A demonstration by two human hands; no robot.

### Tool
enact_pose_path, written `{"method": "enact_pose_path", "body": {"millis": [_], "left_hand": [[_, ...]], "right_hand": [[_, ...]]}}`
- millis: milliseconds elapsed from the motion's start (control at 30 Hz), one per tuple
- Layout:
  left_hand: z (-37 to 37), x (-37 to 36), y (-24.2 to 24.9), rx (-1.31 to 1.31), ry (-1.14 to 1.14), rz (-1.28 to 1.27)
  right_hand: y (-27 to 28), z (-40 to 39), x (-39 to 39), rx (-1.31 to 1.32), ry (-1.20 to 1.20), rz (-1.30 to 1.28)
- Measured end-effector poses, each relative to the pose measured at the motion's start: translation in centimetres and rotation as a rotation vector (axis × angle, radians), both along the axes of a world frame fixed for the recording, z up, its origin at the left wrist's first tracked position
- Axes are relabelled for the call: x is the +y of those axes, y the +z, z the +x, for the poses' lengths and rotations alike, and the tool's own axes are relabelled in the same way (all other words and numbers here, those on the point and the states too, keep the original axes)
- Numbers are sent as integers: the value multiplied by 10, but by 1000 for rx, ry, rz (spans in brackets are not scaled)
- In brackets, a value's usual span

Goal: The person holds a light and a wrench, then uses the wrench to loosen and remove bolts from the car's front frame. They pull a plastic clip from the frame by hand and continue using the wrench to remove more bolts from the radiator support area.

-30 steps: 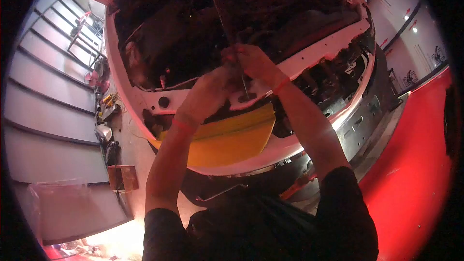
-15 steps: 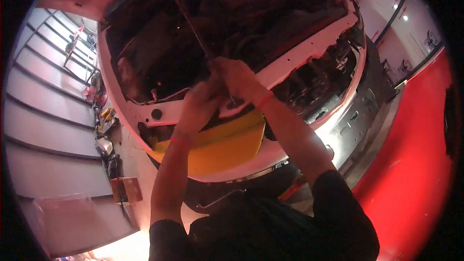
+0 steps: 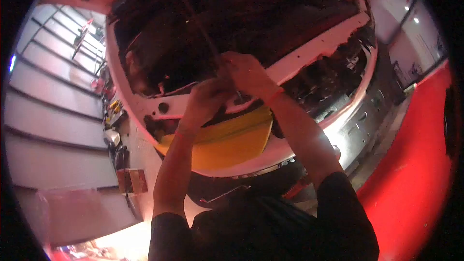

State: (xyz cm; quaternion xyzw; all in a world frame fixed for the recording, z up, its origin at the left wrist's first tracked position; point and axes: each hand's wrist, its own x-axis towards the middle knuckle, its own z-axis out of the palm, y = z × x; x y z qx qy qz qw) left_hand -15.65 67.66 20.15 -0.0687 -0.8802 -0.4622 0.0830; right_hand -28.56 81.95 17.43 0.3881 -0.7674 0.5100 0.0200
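Note:
A long thin dark rod [image 3: 199, 21] slants down from the raised hood side, across the engine bay, to the car's white front crossmember [image 3: 182, 107]. My right hand [image 3: 246, 73] is closed around the rod near its lower end. Close beside it, my left hand [image 3: 207, 97] has its fingers curled in at the rod's foot; what they grip is hidden and blurred. Below both hands, a yellow panel [image 3: 227, 142] covers part of the car's front.
A thin metal bar with bent ends [image 3: 225, 194] lies on the dark area before me. To the right are an exposed headlight opening [image 3: 328, 84] and a red panel [image 3: 411, 154]. A cardboard box [image 3: 132, 181] and tools [image 3: 114, 111] sit on the left floor.
The view has shifted slightly, so the car appears a little farther right. Both hands stay at the rod's lower end, with only small finger movement.

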Motion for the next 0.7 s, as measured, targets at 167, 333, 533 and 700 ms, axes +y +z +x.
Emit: {"method": "enact_pose_path", "body": {"millis": [167, 333, 533, 700], "left_hand": [[-3, -2, -12, 39, -26, 109], [-3, 1, -17, 327, 117, -245], [-2, 0, -17, 109, 13, 129], [-3, 2, -13, 317, 48, -242]], "right_hand": [[9, 3, 9, -19, 66, -24], [1, 0, 6, -71, 40, -27], [2, -2, 3, -118, 45, -21], [5, -1, 7, -101, 63, -46]]}}
